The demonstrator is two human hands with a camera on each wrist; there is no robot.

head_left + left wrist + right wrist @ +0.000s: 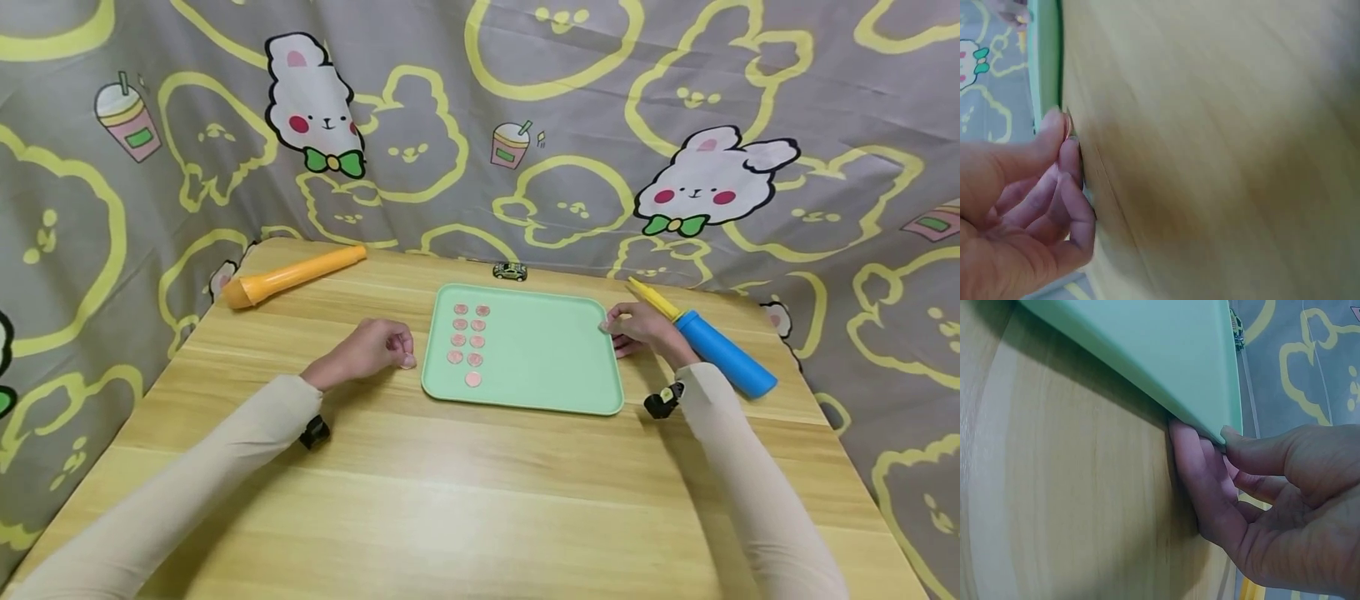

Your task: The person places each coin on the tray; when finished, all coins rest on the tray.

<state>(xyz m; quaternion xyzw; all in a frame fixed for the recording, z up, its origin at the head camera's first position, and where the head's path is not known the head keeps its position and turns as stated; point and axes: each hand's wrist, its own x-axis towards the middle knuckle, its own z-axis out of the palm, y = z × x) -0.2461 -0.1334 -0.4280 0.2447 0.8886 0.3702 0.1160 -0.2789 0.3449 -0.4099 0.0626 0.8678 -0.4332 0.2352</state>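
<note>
My left hand (372,347) is just left of a mint-green tray (551,350), low over the table. Between its thumb and index finger it pinches a thin copper-coloured coin (1069,126), seen nearly edge-on in the left wrist view. Several similar coins (477,342) lie in two columns on the left part of the tray, the right column reaching one coin nearer to me. At the tray's right edge my right hand (636,327) grips the rim, thumb on top. In the right wrist view its other fingers (1188,450) lie below the rim, against the tray's underside.
An orange microphone-shaped toy (296,277) lies at the back left of the wooden table (450,500). A small toy car (510,271) stands behind the tray. Beyond my right hand lies a blue and yellow pump-like toy (723,354). A patterned curtain (420,108) hangs behind the table.
</note>
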